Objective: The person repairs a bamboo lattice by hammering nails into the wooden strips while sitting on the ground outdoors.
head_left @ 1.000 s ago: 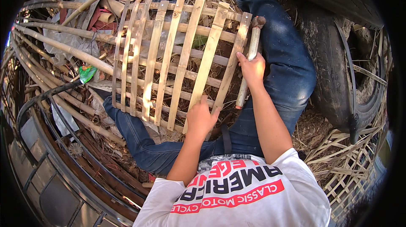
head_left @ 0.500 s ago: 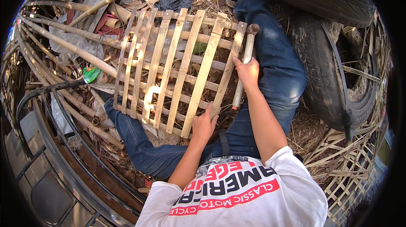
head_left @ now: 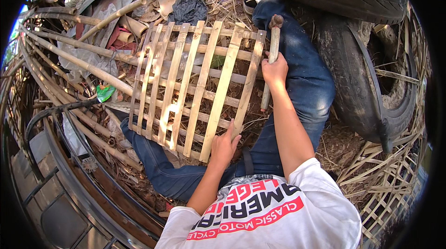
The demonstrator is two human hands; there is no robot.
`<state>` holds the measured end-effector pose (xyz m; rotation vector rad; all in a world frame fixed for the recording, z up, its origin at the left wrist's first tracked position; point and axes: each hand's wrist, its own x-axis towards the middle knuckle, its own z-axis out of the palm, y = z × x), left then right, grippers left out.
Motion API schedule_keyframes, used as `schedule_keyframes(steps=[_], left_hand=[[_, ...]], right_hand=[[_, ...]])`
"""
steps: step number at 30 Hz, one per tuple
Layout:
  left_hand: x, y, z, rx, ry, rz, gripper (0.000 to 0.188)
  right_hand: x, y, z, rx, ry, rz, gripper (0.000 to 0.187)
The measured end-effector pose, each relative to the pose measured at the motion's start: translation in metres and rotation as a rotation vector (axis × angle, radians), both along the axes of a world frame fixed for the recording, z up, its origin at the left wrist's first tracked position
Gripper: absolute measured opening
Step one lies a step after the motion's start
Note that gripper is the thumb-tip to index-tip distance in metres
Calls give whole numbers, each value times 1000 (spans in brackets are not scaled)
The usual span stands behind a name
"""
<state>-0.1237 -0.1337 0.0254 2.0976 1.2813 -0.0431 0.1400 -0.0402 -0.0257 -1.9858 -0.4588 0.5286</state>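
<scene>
Fingers of my right hand (head_left: 275,69) are curled right round the handle of a hammer (head_left: 274,40) about midway along, its head toward 12 o'clock; I judge that so short a hold makes the weight easy to manage. My left hand (head_left: 224,149) is loosely spread, index finger reaching toward 1 o'clock and thumb apart from it, at the lower end of the outermost slat (head_left: 248,82); whether it presses on the wood or only rests by it, I cannot tell. That slat forms the 3 o'clock edge of the wooden frame (head_left: 203,82), which lies at 11 o'clock in my view between my left leg (head_left: 158,161) and right leg (head_left: 306,77), probably so both hands reach it easily. Its 7 o'clock corner overlaps my left shin, perhaps for support.
</scene>
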Motion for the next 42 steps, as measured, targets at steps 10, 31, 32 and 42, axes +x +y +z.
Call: schedule_keyframes(steps=[10, 31, 32, 42], left_hand=[[-2, 3, -2, 0, -105, -1, 58], [2, 13, 35, -39, 25, -48, 59], [2, 12, 37, -68, 42, -25, 60], [-3, 18, 57, -262, 147, -158, 86]], right_hand=[[1, -2, -7, 117, 102, 20, 28], [9, 8, -2, -36, -107, 57, 26], [8, 8, 0, -46, -96, 72, 26], [5, 6, 0, -37, -94, 93, 26]])
